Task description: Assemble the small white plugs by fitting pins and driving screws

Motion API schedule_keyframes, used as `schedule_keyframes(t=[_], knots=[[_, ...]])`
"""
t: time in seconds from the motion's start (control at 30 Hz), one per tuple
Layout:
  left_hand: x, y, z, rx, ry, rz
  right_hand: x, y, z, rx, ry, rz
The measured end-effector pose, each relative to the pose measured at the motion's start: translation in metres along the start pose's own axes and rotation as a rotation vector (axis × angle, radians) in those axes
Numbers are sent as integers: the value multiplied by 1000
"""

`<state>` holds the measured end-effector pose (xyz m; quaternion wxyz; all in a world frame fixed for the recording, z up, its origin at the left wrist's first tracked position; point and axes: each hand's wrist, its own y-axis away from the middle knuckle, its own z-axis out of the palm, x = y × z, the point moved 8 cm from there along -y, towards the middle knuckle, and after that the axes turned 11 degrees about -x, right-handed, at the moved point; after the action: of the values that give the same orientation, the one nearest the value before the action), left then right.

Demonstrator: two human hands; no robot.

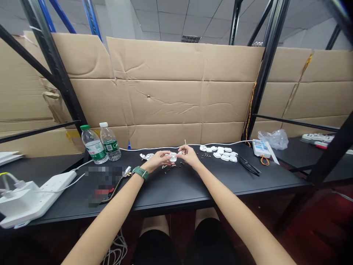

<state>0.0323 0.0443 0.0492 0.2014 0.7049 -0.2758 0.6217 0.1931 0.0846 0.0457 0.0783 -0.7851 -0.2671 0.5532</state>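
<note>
From your seat, you have the small part [173,158] at twelve o'clock, between your left hand [159,160] and right hand [190,157], and cardboard [165,106] behind. On your table [176,189], two bottles [94,147] stand at half past ten; the power strip [51,195] lies at half past nine, loose parts [225,158] at one, the hand tool [249,166] at two, before the box [260,148].
</note>
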Motion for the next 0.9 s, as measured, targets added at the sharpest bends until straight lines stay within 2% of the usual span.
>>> schedule_keyframes(t=[0.13, 0.23, 0.43, 0.7, 0.9], knots=[[-10, -1, -17, 95, 49, -25, 4, 2, -16, 117, 240, 45], [-12, 3, -26, 154, 95, -34, 9, 3, -21, 122, 359, 90], [-8, 9, -32, 236, 115, -29, 1, 3, -13, -16, 286, -30], [-8, 12, -50, 343, 225, 69, -9, 7, 7, -191, 501, -84], [-10, 14, -52, 391, 238, 43, -12, 13, 24, -360, 512, -131]])
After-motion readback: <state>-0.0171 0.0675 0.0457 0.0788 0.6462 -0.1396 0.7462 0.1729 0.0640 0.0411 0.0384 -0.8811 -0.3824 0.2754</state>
